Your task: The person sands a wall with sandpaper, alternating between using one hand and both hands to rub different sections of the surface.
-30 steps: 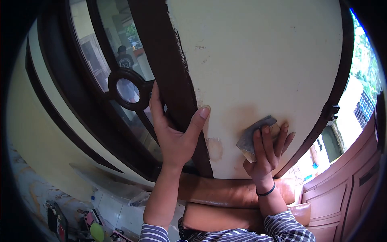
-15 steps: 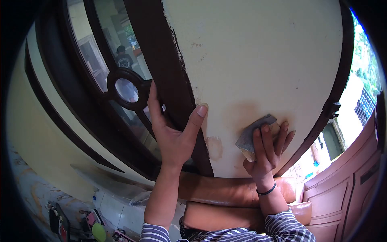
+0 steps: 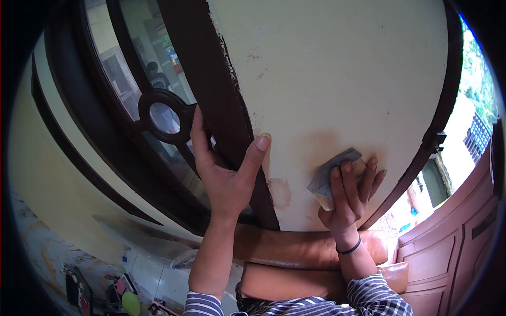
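Observation:
My left hand (image 3: 226,174) rests against the dark brown window frame (image 3: 211,79), its fingers and thumb spread on either side of the frame's edge. My right hand (image 3: 349,197) presses a folded grey sheet (image 3: 333,171), which looks like sandpaper, flat on the cream wall (image 3: 337,73). The sheet's lower corner shows a pale tan side. A brownish smudge surrounds the sheet on the wall, and a tan patch lies between my two hands.
A brown padded seat (image 3: 295,282) is below my arms. Glass panes with a round wooden ring (image 3: 164,117) are at the left. Assorted items (image 3: 129,303) lie on the floor at lower left. A pinkish panelled door (image 3: 432,258) stands at lower right.

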The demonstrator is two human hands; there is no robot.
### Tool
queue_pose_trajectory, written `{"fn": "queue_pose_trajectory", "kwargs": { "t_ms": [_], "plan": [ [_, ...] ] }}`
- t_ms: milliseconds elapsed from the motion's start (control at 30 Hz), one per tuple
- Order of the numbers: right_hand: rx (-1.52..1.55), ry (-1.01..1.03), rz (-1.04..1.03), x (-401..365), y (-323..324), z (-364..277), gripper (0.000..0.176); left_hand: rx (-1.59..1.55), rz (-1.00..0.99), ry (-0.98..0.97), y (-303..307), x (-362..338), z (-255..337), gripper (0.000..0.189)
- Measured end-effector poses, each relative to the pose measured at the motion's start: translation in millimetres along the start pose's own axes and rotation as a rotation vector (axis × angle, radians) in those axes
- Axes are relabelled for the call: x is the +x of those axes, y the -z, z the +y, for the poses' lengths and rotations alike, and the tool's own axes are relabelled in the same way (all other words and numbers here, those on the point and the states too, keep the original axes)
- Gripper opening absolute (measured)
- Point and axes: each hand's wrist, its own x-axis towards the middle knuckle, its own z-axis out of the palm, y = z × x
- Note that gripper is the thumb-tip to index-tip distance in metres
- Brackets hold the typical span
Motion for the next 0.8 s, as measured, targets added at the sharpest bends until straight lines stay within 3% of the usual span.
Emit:
{"fn": "queue_pose_trajectory", "kwargs": {
  "t_ms": [800],
  "plan": [
    [-0.012, -0.008, -0.008, -1.0, 0.3, -0.2, 0.04, -0.014, 0.005, 0.002, 0.9, 0.1, -2.1, 0.088]
  ]
}}
